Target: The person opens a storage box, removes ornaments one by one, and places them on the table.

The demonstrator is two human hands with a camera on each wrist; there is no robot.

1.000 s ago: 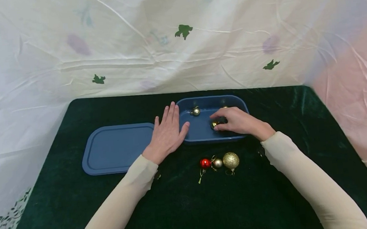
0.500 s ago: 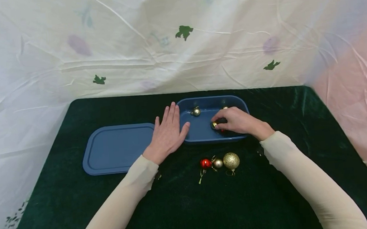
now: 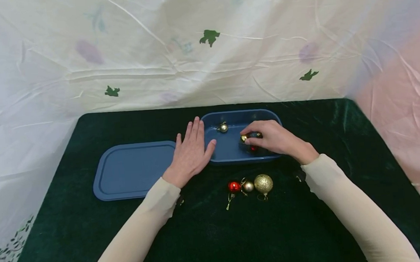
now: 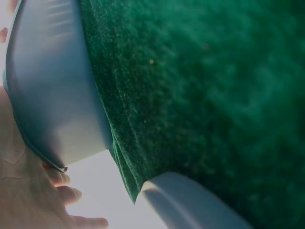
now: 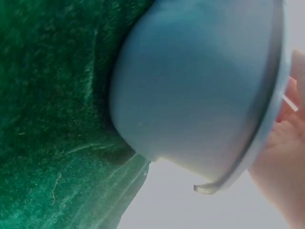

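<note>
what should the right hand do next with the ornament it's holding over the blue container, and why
Probably let go: the right hand pinches a small ornament low inside the blue container, which the left hand steadies. Three baubles wait on the green cloth.

Table cloth (image 3: 211, 238): dark green velvet, soft nap with a faint sheen. Box (image 3: 230, 150) and lid (image 3: 131, 170): blue plastic, smooth, matt. Gold bauble (image 3: 263, 183): glitter-coated, rough, sparkly. Red bauble (image 3: 234, 186) and small silver bauble (image 3: 248, 186): glossy, mirror-like. Backdrop sheet (image 3: 203, 45): thin, creased, pale, slightly shiny. Sleeves (image 3: 353, 214): cream cloth, matt.
</note>
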